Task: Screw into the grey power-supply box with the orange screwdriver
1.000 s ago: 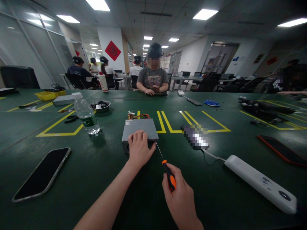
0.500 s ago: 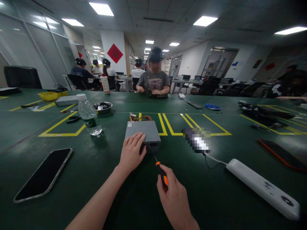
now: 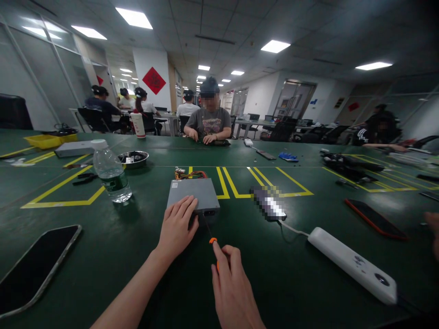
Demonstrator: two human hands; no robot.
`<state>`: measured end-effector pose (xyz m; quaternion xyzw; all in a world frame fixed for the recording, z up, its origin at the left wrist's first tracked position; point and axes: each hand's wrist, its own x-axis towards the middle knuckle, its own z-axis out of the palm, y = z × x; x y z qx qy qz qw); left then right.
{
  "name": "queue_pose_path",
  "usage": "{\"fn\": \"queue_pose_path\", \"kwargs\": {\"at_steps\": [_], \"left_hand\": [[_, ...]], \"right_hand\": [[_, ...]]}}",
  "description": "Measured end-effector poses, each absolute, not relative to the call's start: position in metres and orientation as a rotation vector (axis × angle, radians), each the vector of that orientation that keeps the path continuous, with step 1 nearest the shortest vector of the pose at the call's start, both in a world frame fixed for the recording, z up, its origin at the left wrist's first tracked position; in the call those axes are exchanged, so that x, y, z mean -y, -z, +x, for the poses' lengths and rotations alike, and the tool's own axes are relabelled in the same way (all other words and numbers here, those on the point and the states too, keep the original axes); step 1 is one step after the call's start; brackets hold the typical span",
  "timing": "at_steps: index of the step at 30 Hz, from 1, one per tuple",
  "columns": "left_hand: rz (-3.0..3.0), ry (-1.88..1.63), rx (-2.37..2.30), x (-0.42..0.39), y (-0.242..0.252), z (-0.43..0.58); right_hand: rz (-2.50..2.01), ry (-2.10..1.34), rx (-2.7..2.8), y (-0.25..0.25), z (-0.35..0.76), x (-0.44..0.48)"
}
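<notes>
Head view: a screwdriver held up to a grey metal box.
The box sits on the green table, wires behind it; the left hand lies loosely open over its near left edge, fingers on top, thumb down by the front. The right hand is closed round the screwdriver's handle; its thin shaft points at the front face, below the socket, though whether the tip touches is hard to tell.

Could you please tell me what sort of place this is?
It looks like a shared office used as a workroom: a green table marked with yellow tape, people seated at desks farther back, and ceiling panel lights.
</notes>
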<state>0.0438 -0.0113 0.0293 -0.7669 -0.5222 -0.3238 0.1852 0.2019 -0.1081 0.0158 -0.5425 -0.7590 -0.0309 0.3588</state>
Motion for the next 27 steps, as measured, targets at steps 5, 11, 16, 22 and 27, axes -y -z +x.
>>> {"fn": "queue_pose_path", "kwargs": {"at_steps": [5, 11, 16, 22, 27], "left_hand": [[-2.160, 0.902, 1.469, 0.010, -0.027, 0.043], [-2.149, 0.889, 1.466, 0.010, -0.026, 0.043], [-2.142, 0.865, 1.435, 0.008, -0.023, 0.041], [-2.144, 0.847, 1.407, 0.005, -0.020, 0.039], [-2.151, 0.848, 1.391, 0.004, -0.019, 0.038]], "right_hand": [[-1.390, 0.104, 2.112, -0.027, 0.215, 0.106], [-1.410, 0.213, 2.357, -0.016, 0.216, 0.108], [-1.007, 0.409, 2.847, -0.052, 0.224, 0.099], [-0.817, 0.084, 2.929, -0.072, 0.238, 0.085], [-0.484, 0.077, 2.931, -0.054, 0.240, 0.071]]}}
